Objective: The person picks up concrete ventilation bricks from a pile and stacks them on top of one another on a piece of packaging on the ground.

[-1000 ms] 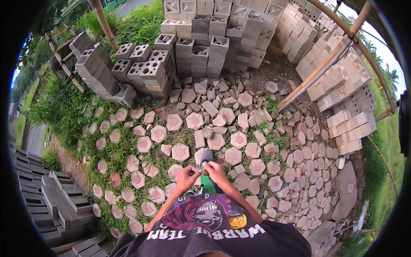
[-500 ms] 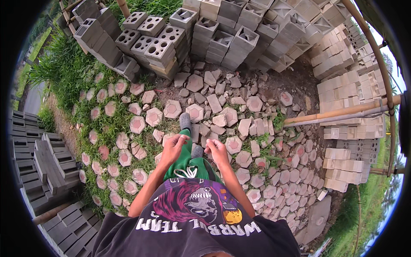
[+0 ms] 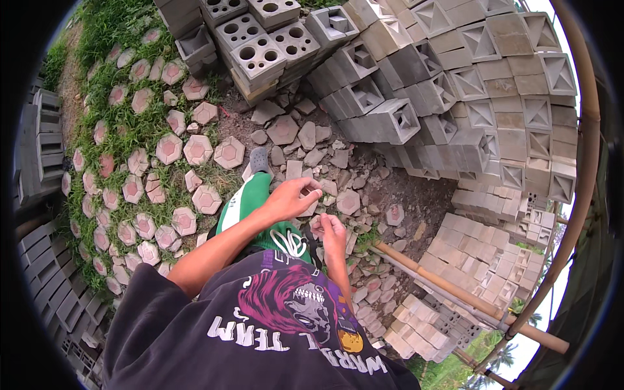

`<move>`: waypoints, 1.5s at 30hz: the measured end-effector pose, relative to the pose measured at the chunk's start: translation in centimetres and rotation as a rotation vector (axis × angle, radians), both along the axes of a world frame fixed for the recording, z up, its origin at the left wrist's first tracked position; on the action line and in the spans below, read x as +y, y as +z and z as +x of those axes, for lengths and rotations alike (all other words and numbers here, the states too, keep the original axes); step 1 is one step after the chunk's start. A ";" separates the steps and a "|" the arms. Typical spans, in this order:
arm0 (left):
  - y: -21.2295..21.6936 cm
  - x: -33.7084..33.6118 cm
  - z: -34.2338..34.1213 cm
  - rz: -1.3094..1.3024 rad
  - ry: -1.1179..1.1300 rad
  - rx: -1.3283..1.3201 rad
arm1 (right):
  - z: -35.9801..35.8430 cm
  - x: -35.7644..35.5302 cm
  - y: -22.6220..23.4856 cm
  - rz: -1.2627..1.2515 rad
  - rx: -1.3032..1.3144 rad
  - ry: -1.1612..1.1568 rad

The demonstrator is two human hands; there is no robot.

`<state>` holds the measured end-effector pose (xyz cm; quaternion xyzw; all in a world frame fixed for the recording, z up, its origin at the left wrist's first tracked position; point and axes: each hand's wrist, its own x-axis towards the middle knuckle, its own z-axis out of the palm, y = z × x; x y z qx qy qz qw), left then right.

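Observation:
My left hand [image 3: 294, 197] is held in front of my waist, over the green trousers [image 3: 250, 201]. Its fingers are curled, with the thumb drawn close to the forefinger. Just to the right and a little nearer is my right hand [image 3: 330, 234], its fingers bent in toward the thumb. The two hands are close together but apart. Whatever either might pinch is too small or hidden to make out. Below them hangs the white drawstring [image 3: 290, 243]. A grey clog [image 3: 259, 159] shows on one foot, among hexagonal paving stones [image 3: 229, 152].
Hollow concrete blocks with round holes [image 3: 258, 57] are piled ahead. Stacked ventilation blocks [image 3: 471, 84] form a wall at the far right. A bamboo pole [image 3: 455, 291] crosses the right side. Broken rubble [image 3: 308, 136] lies ahead, grass [image 3: 123, 153] grows left, and more blocks [image 3: 52, 260] stand there.
My view has turned to the right, so the block wall fills more of it. My left hand has come across toward my right hand, and the gap between them has narrowed.

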<state>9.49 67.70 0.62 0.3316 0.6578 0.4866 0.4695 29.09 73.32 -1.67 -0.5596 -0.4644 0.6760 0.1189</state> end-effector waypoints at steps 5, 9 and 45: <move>0.0 3.3 -3.8 -0.030 0.215 -0.159 | -5.6 7.5 1.4 0.031 -0.087 0.128; -1.4 3.6 -5.6 -0.125 0.318 -0.244 | -9.0 10.7 1.1 0.015 -0.128 0.254; -44.3 62.4 -32.0 -0.346 1.032 -1.001 | -35.9 76.5 -44.5 -0.202 -0.253 -0.072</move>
